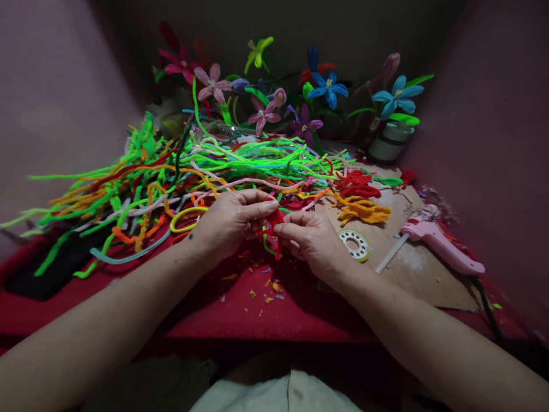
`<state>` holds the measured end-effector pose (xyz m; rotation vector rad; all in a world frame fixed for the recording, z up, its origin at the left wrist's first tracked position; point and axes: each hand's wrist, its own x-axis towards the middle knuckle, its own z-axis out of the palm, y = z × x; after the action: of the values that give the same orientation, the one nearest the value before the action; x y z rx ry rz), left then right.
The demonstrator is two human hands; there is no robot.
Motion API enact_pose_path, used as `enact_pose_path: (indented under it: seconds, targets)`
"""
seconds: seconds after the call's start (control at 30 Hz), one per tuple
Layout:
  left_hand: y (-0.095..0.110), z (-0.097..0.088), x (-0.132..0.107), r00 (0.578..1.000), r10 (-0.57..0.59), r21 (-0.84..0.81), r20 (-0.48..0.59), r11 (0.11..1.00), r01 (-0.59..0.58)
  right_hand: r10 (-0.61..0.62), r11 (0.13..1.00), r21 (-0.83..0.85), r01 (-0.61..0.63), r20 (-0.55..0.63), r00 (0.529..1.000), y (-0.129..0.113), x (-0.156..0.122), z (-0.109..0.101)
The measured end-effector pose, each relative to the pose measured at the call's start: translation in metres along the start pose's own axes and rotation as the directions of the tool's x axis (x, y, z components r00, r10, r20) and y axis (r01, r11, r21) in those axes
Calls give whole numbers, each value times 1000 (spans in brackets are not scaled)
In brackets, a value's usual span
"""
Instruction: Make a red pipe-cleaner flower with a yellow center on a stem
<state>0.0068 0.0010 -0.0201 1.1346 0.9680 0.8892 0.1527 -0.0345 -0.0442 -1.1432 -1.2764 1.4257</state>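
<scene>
Between my two hands, above the red cloth, is a small piece of red pipe cleaner, bent into a shape that my fingers partly cover. My left hand pinches it from the left with thumb and forefinger. From the right, my right hand grips its lower part, fingers closed. A bit of green shows just below the red piece; whether it joins it I cannot tell. Beside my left wrist lies a yellow ring-shaped handle. A white tape spool rests right of my right hand.
Loose pipe cleaners in many colours heap across the back. Behind them stand fuzzy flowers. A pink glue gun lies on a brown board at right, near orange and red pipe-cleaner bundles. Scraps dot the red cloth.
</scene>
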Motion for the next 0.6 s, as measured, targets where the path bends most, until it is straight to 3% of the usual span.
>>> enact_pose_path:
  seconds: [0.2,0.37,0.6]
  targets:
    - [5,2,-6,1000,16,115,-14,993,-14,-5,999,32,4,40,999,-2,-1,0]
    - [6,5,-10,996,-59,105,68,993,52,14,998,58,-16,42,999,-2,0,-1]
    - [1,5,-6,999,-47,19,18,999,46,18,1000,21,-19,30,999,-2,0,0]
